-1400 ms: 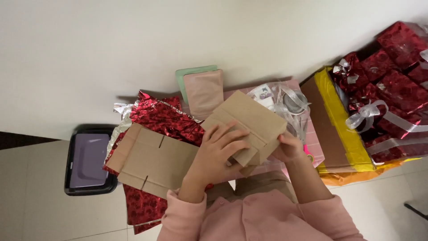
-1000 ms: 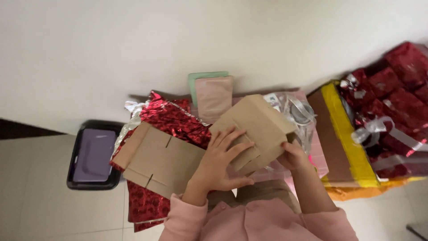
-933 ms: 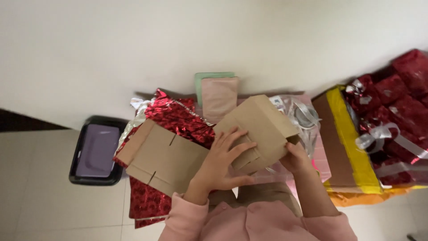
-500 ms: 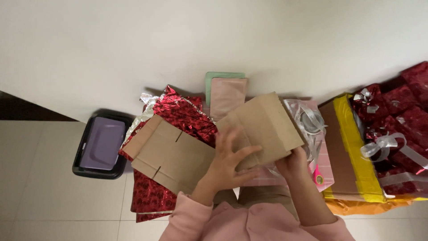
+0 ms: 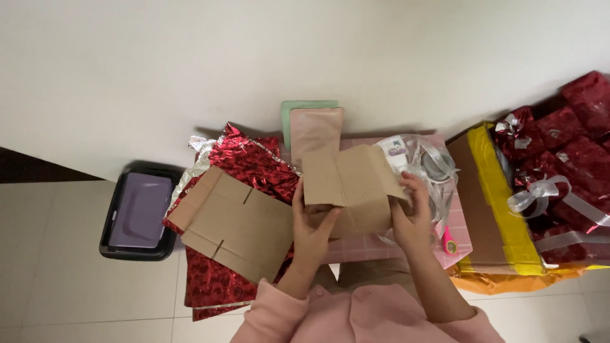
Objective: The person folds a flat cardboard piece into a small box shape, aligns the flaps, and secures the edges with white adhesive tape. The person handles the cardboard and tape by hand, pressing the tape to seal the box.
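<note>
box [image 5: 348,190] has turned more upright than a second ago, flaps now up past the fingertips; left hand [image 5: 312,223] and right hand [image 5: 410,213] both grasping it, fingers wrapped around its sides over the pink worktop [image 5: 368,248]

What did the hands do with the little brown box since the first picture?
Both hands, left hand and right hand, turned the small cardboard box from tilted to more upright, its flaps now opened upward. They kept hold throughout. The flat cardboard sheet and red foil paper stayed put.
</note>
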